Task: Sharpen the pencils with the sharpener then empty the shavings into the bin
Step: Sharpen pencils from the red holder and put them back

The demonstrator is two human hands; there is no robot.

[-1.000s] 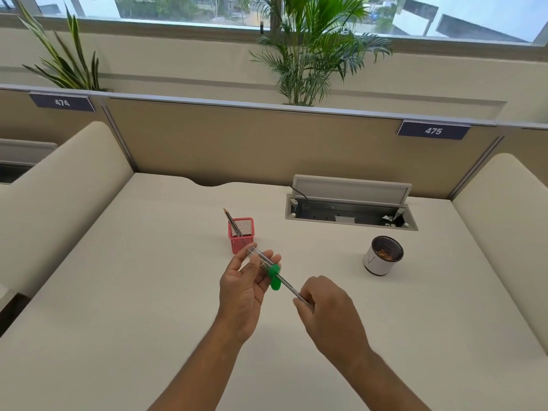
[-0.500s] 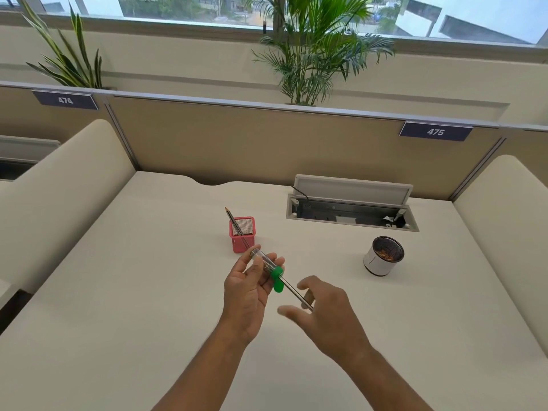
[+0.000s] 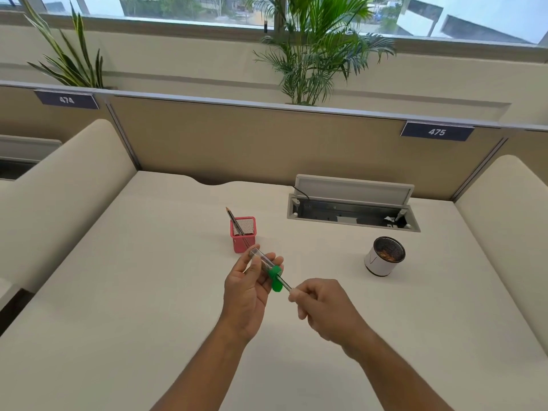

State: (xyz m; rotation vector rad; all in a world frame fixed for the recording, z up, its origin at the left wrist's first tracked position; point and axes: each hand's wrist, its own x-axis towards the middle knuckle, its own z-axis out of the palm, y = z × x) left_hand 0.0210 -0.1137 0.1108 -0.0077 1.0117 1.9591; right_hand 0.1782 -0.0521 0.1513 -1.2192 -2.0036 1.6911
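Right hand (image 3: 326, 307) re-closes, pinching pencil (image 3: 286, 285); left hand (image 3: 249, 289) grips sharpener (image 3: 274, 275). Sharpening in progress; second pencil (image 3: 232, 219) stands in cup (image 3: 243, 243); emptying into bin (image 3: 382, 262) outstanding.

The sharpener (image 3: 275, 280) has a bright green cap on a clear tube; the held pencil (image 3: 285, 286) reads dark grey. The mesh pencil cup (image 3: 243, 243) is pinkish red, and the standing pencil (image 3: 234, 222) in it is dark with pale stripes and a tan tip. The bin (image 3: 379, 264) is white, with dark mesh inside and brown shavings (image 3: 390, 255). The worktop (image 3: 148, 292) is cream, the number plate (image 3: 436, 132) navy with white digits.
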